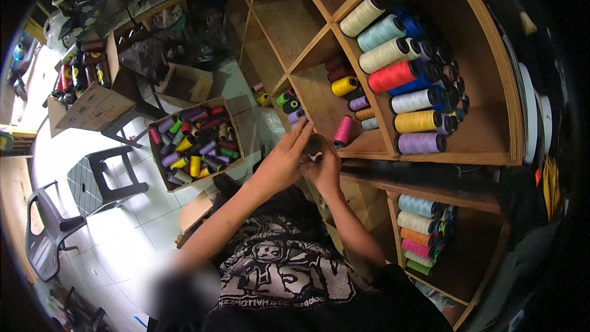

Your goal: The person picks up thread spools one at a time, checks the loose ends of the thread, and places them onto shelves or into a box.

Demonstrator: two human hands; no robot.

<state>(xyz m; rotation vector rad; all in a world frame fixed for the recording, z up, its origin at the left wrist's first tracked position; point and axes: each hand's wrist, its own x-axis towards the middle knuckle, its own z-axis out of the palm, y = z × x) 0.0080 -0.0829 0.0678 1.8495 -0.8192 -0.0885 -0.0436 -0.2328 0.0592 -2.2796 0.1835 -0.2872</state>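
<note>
Both my hands are together in front of the shelf, around a dark thread spool whose dark round end shows between them. My left hand lies against the spool's left side, its fingers fairly straight and its thumb hidden. Curled around the other side, my right hand grips the spool. Just beyond my hands, a pink thread spool leans in a shelf compartment. Purple spools and green-ended spools lie to its left. The thread colour of the held spool is mostly hidden.
A wooden shelf holds stacked spools, including a red spool, with more in a lower compartment. On the left, a cardboard box of mixed spools stands on the tiled floor, near a dark stool, a chair and another carton.
</note>
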